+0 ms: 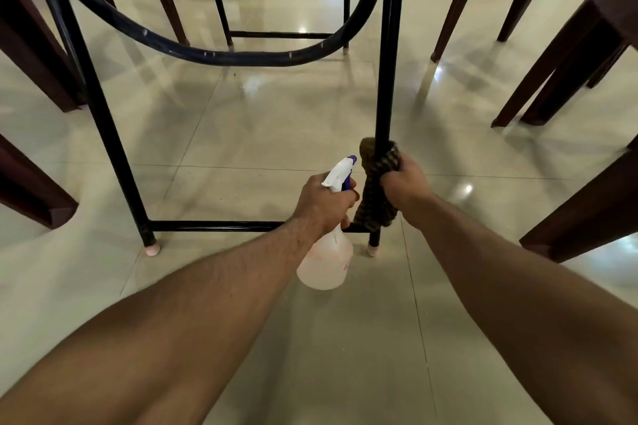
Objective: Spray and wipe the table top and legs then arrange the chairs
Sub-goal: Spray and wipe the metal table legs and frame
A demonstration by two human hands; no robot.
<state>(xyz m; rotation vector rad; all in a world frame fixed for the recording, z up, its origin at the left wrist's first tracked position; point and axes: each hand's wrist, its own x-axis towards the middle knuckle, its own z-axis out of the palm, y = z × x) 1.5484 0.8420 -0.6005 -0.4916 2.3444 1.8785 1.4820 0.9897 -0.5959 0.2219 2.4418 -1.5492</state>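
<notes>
Black metal bench frame seen from low down, over glossy cream floor tiles [241, 134]. R hand [402, 183]: fingers curled tight round a brown checked cloth [374, 203], which is wrapped about the lower part of the near-right bench leg [388, 79]; the cloth's loose end hangs to approx. the level of the low crossbar [214, 226]. L hand [322, 203]: fingers curled round the neck of a translucent white spray bottle [326, 262], held upright just left of the cloth, its white-and-purple nozzle tilted toward the leg. Both forearms are bare & extended. The crossbar joins the wiped leg to the near-left leg [103, 121]; each ends in a pale foot cap, e.g. [152, 249]. A curved black brace [207, 53] sags between the legs higher up; the far pair of legs stands behind it. Dark brown chair legs flank the frame at left [31, 55] & right [538, 79], well apart from both hands. Bench top is out of view.
</notes>
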